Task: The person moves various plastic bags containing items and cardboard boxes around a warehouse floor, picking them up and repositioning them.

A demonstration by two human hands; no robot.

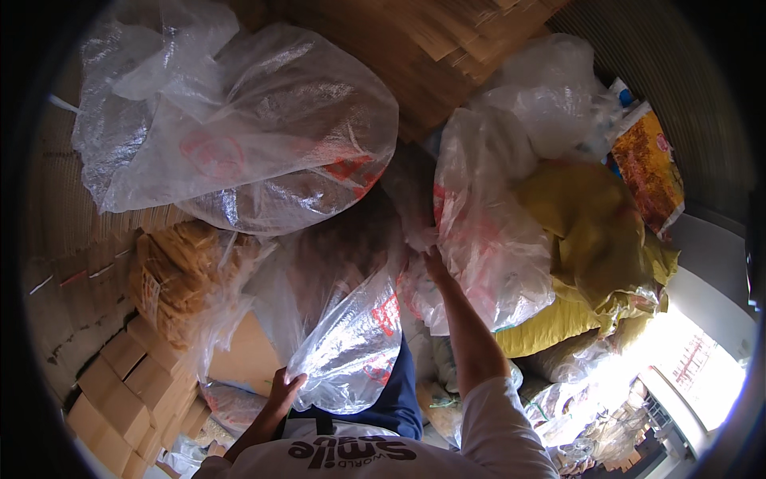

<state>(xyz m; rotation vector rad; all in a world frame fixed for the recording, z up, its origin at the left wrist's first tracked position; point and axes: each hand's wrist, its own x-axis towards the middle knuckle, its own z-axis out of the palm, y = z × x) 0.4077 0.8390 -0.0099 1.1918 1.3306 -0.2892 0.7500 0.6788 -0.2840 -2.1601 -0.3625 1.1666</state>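
Clear plastic bag [343, 343] hangs before my legs [405, 399], partly spread, not set down. My left hand [285, 389] has its fingers pinched on the edge; my right hand [435, 266] meets gathered film [416, 234], closure I cannot tell. Yellow sack [582, 207] right.

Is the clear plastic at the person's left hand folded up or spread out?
Spread out, at least in part: the clear plastic fans out from the left hand in a broad, shiny panel with red print showing.
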